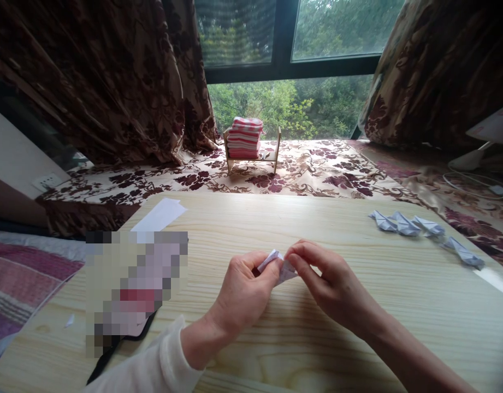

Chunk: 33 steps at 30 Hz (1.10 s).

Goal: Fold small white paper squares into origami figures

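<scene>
A small piece of folded white paper (284,276) is held just above the middle of the wooden table. My left hand (248,289) pinches it between thumb and fingers from the left. On the other side, my right hand (323,275) has thumb and forefinger pressed together on the paper's right edge. Part of the paper is hidden behind the fingers, so its full shape does not show. At the right side of the table lie several folded paper pieces (404,224) in a slanting row.
White paper sheets (159,215) lie at the table's (235,218) back left, near a blurred-out object (140,289). A paper scrap (70,321) sits at the left. Beyond the table, a small rack (277,150) holds folded striped cloths (245,139). A lamp (476,155) stands far right.
</scene>
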Available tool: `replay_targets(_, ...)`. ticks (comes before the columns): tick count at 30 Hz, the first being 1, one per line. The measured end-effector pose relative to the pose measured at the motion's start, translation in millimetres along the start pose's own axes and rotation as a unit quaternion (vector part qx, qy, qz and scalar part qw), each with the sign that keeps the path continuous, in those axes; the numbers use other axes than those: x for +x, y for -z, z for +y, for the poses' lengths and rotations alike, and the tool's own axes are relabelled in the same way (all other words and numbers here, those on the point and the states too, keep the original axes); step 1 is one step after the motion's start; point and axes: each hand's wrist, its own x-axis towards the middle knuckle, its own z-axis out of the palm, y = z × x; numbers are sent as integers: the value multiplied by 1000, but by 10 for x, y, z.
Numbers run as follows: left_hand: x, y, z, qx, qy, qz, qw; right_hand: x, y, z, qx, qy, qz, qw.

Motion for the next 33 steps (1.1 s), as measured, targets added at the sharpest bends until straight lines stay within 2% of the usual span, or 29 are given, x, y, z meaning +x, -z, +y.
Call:
replay_targets(3, 21, 11, -17, -29, 18, 53, 998, 9, 20, -3, 19, -62, 34, 997)
replay_targets(6, 30, 7, -37, -83, 10, 75, 994, 9, 10, -55, 20, -81, -15, 996)
replay_targets(8, 26, -4, -40, -119, 9, 65, 991, 5, -16, -91, 34, -69, -37, 996)
replay_targets(14, -6, -29, 15, -166, 59, -5, 984, 1, -17, -88, 48, -53, 28, 997)
replay_targets(17, -14, -35, 40, -158, 89, -36, 983, 1, 20, -67, 61, -58, 28, 996)
replay_targets(24, -32, -48, 44, -140, 93, -49, 985, 7, 38, -58, 118, -104, -8, 988)
replay_targets(29, -55, -51, 58, -126, 82, -72, 986, -2, 11, -129, 104, -77, -30, 991)
replay_targets(33, -67, -62, 70, -107, 68, -56, 990, -11, -63, -147, 81, -79, -11, 994)
